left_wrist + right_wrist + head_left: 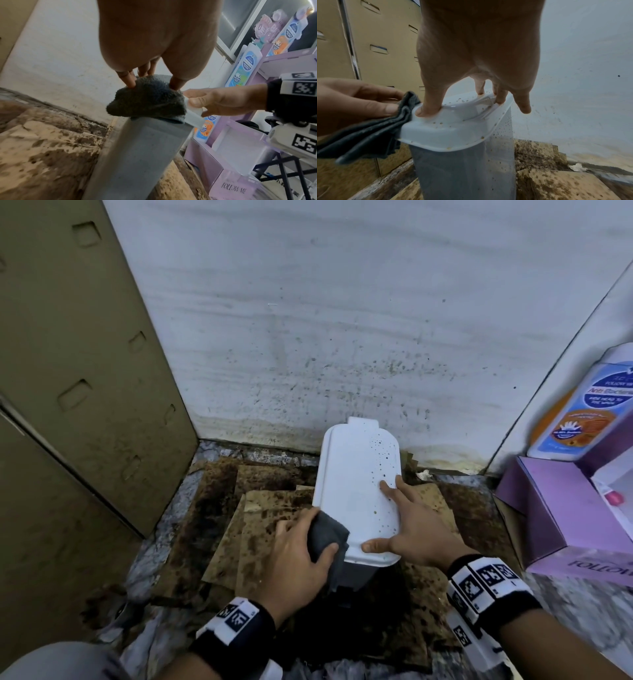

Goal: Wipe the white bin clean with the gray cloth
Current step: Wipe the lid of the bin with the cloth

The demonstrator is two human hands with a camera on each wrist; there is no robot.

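The white bin (352,487) stands upright on stained cardboard by the wall, its lid (453,125) speckled with brown spots along the right side. My left hand (301,556) grips the bunched gray cloth (325,537) against the lid's near left corner. From the left wrist view the gray cloth (147,97) sits on the bin's top edge under my fingers. My right hand (407,525) lies spread on the lid, thumb on the near edge and fingers on the right rim. In the right wrist view its thumb and fingertips (500,100) press down on the lid.
Soiled cardboard sheets (260,529) cover the floor around the bin. A tan louvered door (78,378) stands to the left. Purple boxes (561,515) and a blue-and-orange bottle display (585,405) crowd the right. The spotted white wall (342,320) is close behind.
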